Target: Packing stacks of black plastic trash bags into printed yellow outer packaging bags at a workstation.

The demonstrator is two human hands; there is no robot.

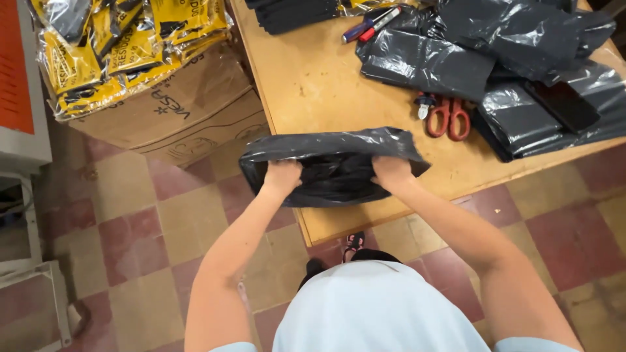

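A folded black plastic bag point(332, 156) lies at the near corner of the wooden table point(313, 78), partly overhanging its edge. My left hand point(282, 176) grips the bag's near left side, fingers tucked into the plastic. My right hand point(391, 171) grips its near right side the same way. Both arms reach forward from my light blue shirt.
Red-handled scissors point(447, 117) lie on the table beside a heap of black plastic bags point(495, 58). Pens point(368, 26) lie farther back. A cardboard box point(176, 107) holding yellow packets point(124, 45) stands on the checkered tile floor at left. A grey metal frame point(26, 156) is at far left.
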